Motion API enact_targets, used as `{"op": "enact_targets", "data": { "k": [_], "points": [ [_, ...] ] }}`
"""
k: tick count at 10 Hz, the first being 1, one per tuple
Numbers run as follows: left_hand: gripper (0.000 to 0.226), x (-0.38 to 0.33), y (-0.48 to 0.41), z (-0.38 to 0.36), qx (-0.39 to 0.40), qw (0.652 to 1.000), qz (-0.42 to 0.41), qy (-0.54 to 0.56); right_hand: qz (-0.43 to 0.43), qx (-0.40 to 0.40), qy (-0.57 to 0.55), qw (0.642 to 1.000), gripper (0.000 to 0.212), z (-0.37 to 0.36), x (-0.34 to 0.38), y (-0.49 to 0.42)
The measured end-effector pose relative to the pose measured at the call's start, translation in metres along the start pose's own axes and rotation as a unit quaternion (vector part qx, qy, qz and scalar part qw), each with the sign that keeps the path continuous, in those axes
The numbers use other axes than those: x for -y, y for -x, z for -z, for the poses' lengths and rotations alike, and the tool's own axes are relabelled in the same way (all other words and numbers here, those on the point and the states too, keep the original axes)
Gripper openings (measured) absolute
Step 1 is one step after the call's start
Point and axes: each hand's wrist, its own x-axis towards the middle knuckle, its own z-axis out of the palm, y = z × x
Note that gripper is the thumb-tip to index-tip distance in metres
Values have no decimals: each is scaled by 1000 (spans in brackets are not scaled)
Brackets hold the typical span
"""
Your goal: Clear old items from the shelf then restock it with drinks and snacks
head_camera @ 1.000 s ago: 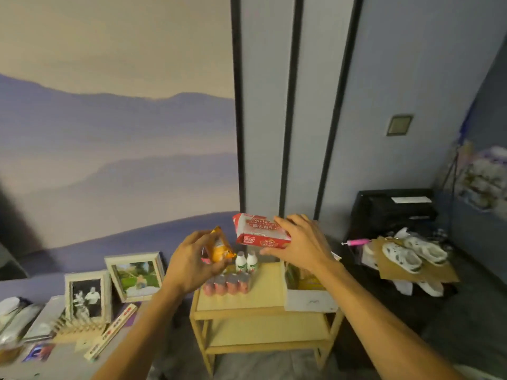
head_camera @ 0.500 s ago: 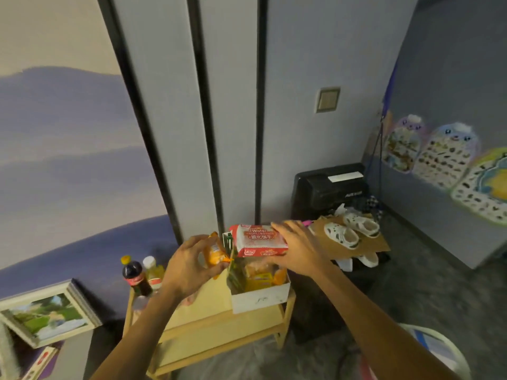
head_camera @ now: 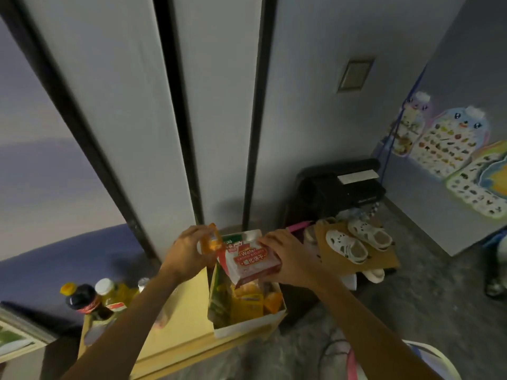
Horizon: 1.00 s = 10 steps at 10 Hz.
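Both snacks have moved right since the earlier frame and are now above the white box [head_camera: 248, 326] on the shelf [head_camera: 189, 322].
Left hand [head_camera: 186, 255]: narrow grip pinching an orange packet [head_camera: 210, 242]. Right hand [head_camera: 292, 260]: grip holding the tilted wafer pack [head_camera: 253, 260]. Risk: the box is crowded, so the pack may slide off. Bottles [head_camera: 82, 298] stand to the left, shoes [head_camera: 356, 244] to the right.

A pair of white perforated sandals [head_camera: 347, 246] lies on a brown cardboard sheet [head_camera: 385, 259] at centre right, on the grey carpet [head_camera: 428, 300]. Behind them stands a black boxy machine [head_camera: 340, 190]. A pink pen [head_camera: 299, 227] lies just left of the cardboard. Colourful picture charts [head_camera: 444, 144] hang on the right wall. A beige square wall plate [head_camera: 355, 75] sits at the upper right. A framed landscape picture [head_camera: 16, 335] shows at the lower left edge.
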Motion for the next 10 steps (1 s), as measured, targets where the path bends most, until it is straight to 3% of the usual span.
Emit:
{"op": "enact_targets", "data": {
  "k": [2, 4, 6, 8, 9, 10],
  "points": [
    [70, 22, -52, -40, 31, 998, 44, 42, 52, 71, -12, 996, 100, -52, -51, -37],
    [62, 42, -76, -95, 97, 994, 33, 38, 172, 140, 61, 973, 93, -128, -91, -81],
    [70, 71, -70, -149, 99, 987, -79, -100, 260, 136, 104, 950, 92, -179, -109, -102],
    [54, 63, -67, -160, 98, 976, -125, -150, 272, 114, 102, 950, 95, -178, -111, -109],
    [58, 51, -67, -145, 71, 982, -113, -137, 271, 118, 94, 951, 102, -158, -106, -107],
    [62, 48, -60, -122, 73, 992, -51, -90, 241, 117, 63, 961, 107, -136, -98, -101]
  ]
}}
